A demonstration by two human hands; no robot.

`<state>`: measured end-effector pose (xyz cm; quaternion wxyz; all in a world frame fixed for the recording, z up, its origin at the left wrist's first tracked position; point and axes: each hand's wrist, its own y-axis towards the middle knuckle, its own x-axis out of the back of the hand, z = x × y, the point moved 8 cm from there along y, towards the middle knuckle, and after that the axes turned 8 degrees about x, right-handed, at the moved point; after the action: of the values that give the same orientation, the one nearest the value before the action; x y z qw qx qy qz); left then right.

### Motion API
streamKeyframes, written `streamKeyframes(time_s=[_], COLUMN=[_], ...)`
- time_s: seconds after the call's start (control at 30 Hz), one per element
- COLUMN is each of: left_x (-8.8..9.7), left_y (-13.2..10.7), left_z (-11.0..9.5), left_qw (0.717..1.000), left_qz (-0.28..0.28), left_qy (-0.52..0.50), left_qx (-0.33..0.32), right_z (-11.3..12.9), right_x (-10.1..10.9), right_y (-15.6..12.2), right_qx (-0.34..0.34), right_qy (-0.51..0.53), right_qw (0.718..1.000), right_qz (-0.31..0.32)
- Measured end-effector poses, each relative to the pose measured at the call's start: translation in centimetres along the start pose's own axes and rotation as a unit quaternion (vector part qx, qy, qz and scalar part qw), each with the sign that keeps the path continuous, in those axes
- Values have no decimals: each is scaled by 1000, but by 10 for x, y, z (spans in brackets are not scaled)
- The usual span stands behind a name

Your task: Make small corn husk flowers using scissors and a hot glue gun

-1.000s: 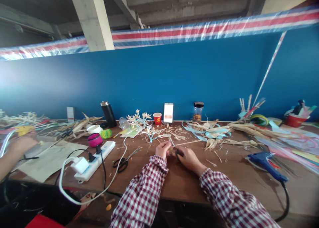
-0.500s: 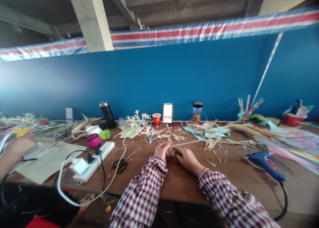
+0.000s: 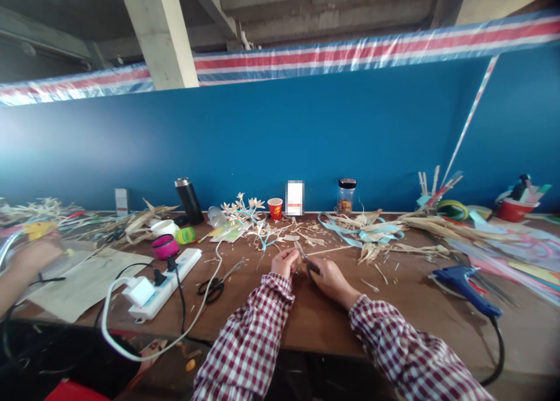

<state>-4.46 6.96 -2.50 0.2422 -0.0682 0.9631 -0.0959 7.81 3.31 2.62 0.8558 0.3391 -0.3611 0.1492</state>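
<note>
At the middle of the table, my left hand (image 3: 285,263) pinches a small pale piece of what looks like dried husk (image 3: 299,261). Close beside it on the right, my right hand (image 3: 328,277) is closed round the dark handles of a pair of scissors (image 3: 303,253). The blades point up and left, by the left fingertips; whether they touch the piece I cannot tell. Pale scraps (image 3: 306,233) lie scattered just beyond both hands. Farther back are pale husk flowers (image 3: 245,208) on blue-wrapped stems and a red paper cup (image 3: 275,209).
On the left lie another pair of scissors (image 3: 214,288), a white power strip (image 3: 170,284) with cables, and a black flask (image 3: 189,201). A co-worker's hand (image 3: 39,252) is at the far left. Right: a blue glue gun (image 3: 466,287), husk strips (image 3: 429,225) and a lidded jar (image 3: 346,196).
Both hands keep almost the same place and grip. The scissor blades near my left fingertips have shifted only slightly, and the view has barely moved.
</note>
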Motion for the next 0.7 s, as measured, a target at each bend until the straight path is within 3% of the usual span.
streamKeyframes(time_s=[0.7], left_x=[-2], left_y=[-2], left_z=[-2], left_qw=[1000], left_qz=[9], left_qy=[-1], left_qx=[1], right_z=[-1], right_x=[1], right_y=[0], right_qx=[-16], right_qy=[32], right_qw=[999], right_qz=[-7])
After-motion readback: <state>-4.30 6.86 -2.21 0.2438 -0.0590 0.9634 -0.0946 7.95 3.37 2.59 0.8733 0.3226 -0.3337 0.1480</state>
